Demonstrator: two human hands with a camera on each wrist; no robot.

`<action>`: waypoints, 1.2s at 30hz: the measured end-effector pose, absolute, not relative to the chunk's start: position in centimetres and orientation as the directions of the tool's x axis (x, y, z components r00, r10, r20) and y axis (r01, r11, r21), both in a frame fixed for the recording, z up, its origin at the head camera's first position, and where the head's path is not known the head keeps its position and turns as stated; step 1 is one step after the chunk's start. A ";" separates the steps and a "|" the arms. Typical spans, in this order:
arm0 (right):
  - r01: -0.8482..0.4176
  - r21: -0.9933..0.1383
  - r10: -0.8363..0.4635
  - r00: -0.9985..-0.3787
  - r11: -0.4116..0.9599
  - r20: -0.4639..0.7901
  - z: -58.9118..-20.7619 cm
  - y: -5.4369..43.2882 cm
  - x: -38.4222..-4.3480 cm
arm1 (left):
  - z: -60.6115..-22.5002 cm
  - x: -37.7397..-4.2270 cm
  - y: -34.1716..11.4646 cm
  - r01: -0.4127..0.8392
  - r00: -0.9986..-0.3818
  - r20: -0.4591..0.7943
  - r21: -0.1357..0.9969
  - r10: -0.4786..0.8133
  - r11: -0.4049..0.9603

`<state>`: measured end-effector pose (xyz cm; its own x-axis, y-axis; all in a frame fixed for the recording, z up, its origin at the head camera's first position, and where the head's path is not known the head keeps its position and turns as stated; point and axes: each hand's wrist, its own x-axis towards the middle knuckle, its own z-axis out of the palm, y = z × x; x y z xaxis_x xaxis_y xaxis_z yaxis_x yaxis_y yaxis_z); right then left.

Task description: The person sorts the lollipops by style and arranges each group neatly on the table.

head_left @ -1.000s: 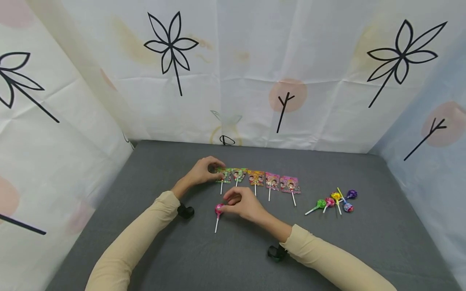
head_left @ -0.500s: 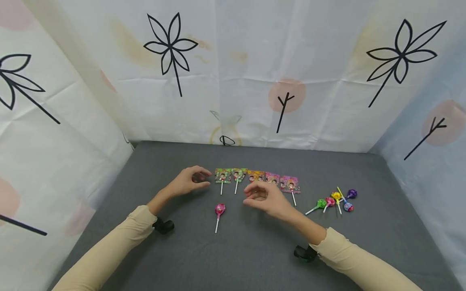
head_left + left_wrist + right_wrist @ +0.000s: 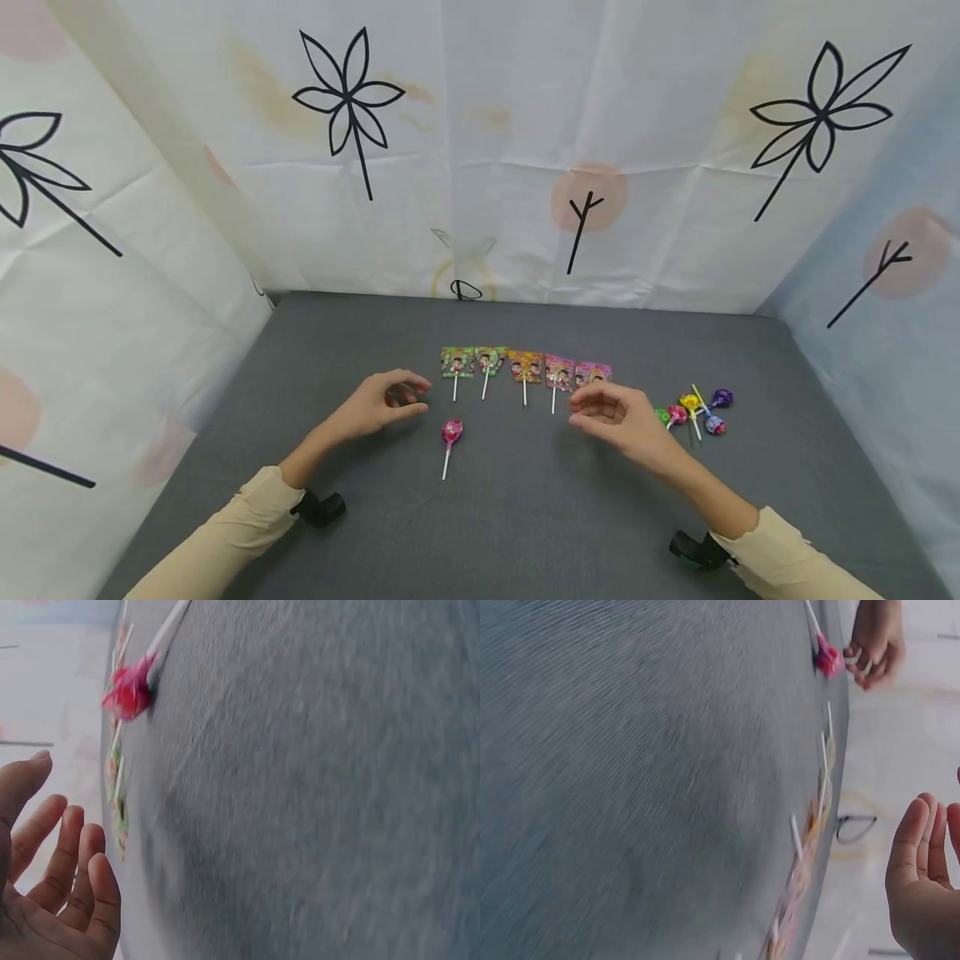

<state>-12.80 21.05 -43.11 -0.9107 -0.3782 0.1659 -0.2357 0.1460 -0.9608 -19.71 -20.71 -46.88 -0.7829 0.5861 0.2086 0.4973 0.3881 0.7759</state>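
My left hand [image 3: 381, 403] hovers over the cloth with loosely curved fingers, left of the row of lollipops, holding nothing. A pink round lollipop [image 3: 452, 431] lies alone in front of the row, its white stick toward me; in the left wrist view the same pink lollipop [image 3: 129, 694] lies beyond the fingers. My right hand [image 3: 622, 421] is empty too, fingers relaxed, between the row and the loose pile. It partly covers the rightmost pink flat-wrapped lollipop [image 3: 592, 372] and a green round lollipop [image 3: 663, 416].
Flat-wrapped lollipops stand in a row: two green ones [image 3: 457, 362], an orange one [image 3: 526, 366] and two pink ones. On the right, yellow [image 3: 689, 403], purple [image 3: 722, 397], blue and pink round lollipops lie heaped. A patterned white curtain [image 3: 495, 125] borders the grey table [image 3: 480, 533].
My right hand has let go of the pink round lollipop and moved right toward the pile. My left hand has drawn back left and nearer, away from the green flat-wrapped lollipop.
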 end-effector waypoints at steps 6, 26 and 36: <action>-0.262 -0.949 -0.339 -0.921 0.177 0.191 -43.3 24.0 -12.2 | -47.3 -19.3 -19.3 0.492 -0.775 0.182 0.776 0.605 0.396; -0.234 -0.932 -0.248 -0.954 0.278 0.165 -43.0 29.5 -10.4 | -48.1 -19.6 -16.6 0.539 -0.717 0.121 0.722 0.687 0.435; -0.205 -0.902 -0.176 -0.973 0.379 0.147 -42.6 32.7 -10.2 | -48.2 -20.0 -16.5 0.526 -0.692 0.077 0.735 0.717 0.428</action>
<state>-10.25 32.74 -42.59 -0.9733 -0.1764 0.1472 -0.2051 0.3791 -0.9023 -20.03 -16.55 -48.22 -0.6923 0.7175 0.0771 0.5257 0.4283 0.7350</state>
